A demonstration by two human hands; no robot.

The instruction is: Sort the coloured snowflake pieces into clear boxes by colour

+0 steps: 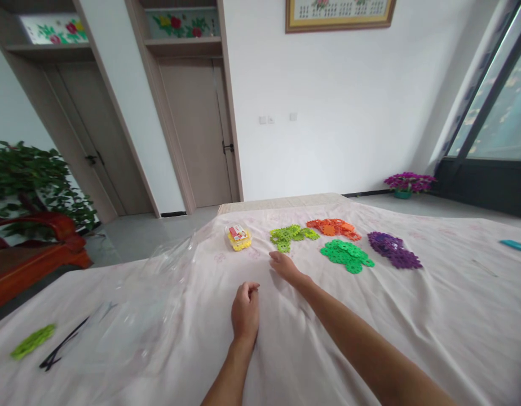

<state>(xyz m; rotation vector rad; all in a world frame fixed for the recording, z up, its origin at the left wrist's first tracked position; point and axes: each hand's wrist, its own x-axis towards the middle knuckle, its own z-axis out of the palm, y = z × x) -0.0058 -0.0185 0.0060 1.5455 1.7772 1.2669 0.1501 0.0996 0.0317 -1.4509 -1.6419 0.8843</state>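
Observation:
My left hand (245,310) rests on the pale sheet (433,316) with its fingers curled shut; I see nothing in them. My right hand (285,266) reaches forward and lies flat on the sheet, fingers stretched out, just below a lime-green pile of plastic snowflake pieces (291,235). Beyond lie an orange pile (334,227), a bright green pile (346,255) and a purple pile (393,248). A small clear bag of yellow pieces with a red label (239,237) sits left of the lime pile.
A crumpled clear plastic bag (146,293) lies at the left. Near the left edge are a lime-green strip (32,340) and a black thin object (63,344). A teal item (515,245) lies far right. A red wooden chair (36,248) and plant stand beyond.

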